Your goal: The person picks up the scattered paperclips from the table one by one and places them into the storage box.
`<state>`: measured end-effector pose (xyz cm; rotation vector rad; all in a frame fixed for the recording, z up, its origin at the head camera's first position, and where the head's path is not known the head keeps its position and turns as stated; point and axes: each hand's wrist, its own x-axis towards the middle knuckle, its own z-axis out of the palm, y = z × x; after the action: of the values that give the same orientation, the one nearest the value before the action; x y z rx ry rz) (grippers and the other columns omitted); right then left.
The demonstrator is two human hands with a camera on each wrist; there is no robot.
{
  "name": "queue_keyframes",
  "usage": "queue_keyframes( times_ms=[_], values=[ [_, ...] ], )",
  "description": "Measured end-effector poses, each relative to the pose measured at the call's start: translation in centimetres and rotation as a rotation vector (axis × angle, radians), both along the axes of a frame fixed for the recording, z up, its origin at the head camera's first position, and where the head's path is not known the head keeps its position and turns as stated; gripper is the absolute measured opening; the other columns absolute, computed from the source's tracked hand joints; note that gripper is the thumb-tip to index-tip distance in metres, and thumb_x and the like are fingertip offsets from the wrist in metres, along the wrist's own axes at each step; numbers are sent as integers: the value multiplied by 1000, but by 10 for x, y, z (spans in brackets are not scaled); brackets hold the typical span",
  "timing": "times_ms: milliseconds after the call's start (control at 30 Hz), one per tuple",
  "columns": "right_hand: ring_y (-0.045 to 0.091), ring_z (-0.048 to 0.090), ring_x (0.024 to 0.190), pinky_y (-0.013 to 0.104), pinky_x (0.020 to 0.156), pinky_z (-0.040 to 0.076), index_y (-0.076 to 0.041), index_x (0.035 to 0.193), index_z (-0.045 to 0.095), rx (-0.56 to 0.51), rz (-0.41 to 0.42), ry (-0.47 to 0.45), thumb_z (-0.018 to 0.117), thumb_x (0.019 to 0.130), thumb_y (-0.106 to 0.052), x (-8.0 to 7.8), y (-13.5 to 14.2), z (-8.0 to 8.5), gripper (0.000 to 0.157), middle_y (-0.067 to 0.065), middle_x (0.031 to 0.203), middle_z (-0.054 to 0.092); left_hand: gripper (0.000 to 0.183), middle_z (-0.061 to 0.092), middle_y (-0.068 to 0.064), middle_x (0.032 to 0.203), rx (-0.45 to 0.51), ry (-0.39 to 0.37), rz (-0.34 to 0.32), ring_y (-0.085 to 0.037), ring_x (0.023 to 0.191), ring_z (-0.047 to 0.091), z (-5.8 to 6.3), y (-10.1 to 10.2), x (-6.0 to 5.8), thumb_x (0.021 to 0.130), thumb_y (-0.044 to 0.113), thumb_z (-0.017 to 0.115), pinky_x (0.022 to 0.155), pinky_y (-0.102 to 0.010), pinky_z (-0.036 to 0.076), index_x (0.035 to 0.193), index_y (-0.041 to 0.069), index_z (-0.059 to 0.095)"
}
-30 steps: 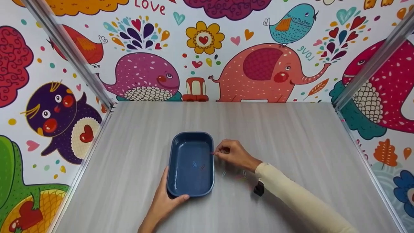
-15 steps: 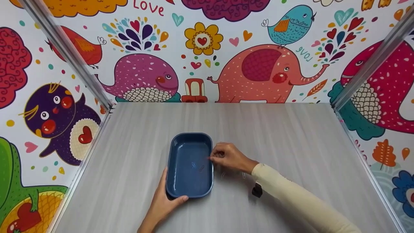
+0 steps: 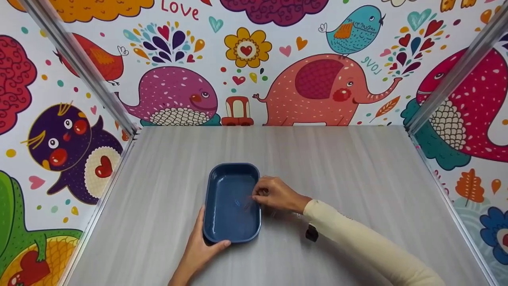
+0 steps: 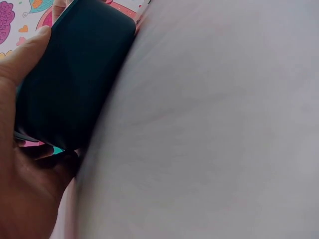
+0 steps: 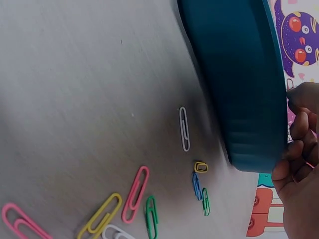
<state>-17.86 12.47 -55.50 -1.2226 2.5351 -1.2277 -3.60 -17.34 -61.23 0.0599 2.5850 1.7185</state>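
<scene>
Blue looped paper clip (image 3: pixel 237 203) and dark red looped paper clip (image 3: pixel 247 205) lie inside the dark-blue, round-cornered rectangular tray (image 3: pixel 228 224), toward its right side, as seen from the head. The tray sits on the pale grey, wood-grained desk (image 3: pixel 170 178). The left hand (image 3: pixel 201 249) grips the tray's near left corner, thumb along the near rim. The right hand (image 3: pixel 278 194), below a cream sleeve (image 3: pixel 361 242), is at the right rim, its thumb and finger pinching a small reddish paper clip.

Left wrist: the left hand's thumb and fingers lie on different sides of the tray's dark outer wall. The desk is blurred.

Right wrist: the pinched clip shows beyond the tray's rim. On the desk, a slim white paper clip (image 5: pixel 185 129) lies near the tray; small yellow (image 5: pixel 201 167), blue (image 5: pixel 197 186) and green (image 5: pixel 206 201) clips lie close together. Farther off are pink (image 5: pixel 135 194), yellow, green and white clips, with another pink one partly cut off.
</scene>
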Motion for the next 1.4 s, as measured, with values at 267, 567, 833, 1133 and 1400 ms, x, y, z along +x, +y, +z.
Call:
queue_keyframes(
  times_ms=[267,567,833,1133,1400],
  values=[
    [15,59,84,27,75,50,-11,96,82,51,34,130,82,101,-13,-2,-3,2,5,-1,86,68,130,20,-27,180,6,12,0,-48,164,23,0,-1,-1,83,28,99,129,-69,21,176,4,12],
    [14,57,81,32,78,48,-9,95,82,112,90,242,83,99,-13,-5,-13,7,6,2,83,67,129,22,-29,179,-15,29,2,-50,163,24,-1,-1,0,83,28,100,128,-71,22,176,3,13],
    [15,57,80,32,81,45,-9,97,84,156,124,253,84,97,-12,-6,-23,9,3,2,85,69,129,22,-28,179,3,32,-1,-47,163,25,0,-1,1,82,25,100,128,-68,23,176,4,14],
    [15,57,84,30,78,44,-11,99,84,215,136,263,83,100,-19,-5,-30,9,8,0,89,71,129,24,-27,179,-1,20,5,-46,163,26,2,-1,1,82,26,101,129,-67,23,175,4,15],
    [13,49,82,26,76,38,-13,94,82,235,149,273,83,101,-20,-5,-38,4,10,-2,83,67,129,23,-29,178,-5,37,-10,-47,164,24,1,-1,2,83,25,100,129,-67,22,175,0,13]
  ],
)
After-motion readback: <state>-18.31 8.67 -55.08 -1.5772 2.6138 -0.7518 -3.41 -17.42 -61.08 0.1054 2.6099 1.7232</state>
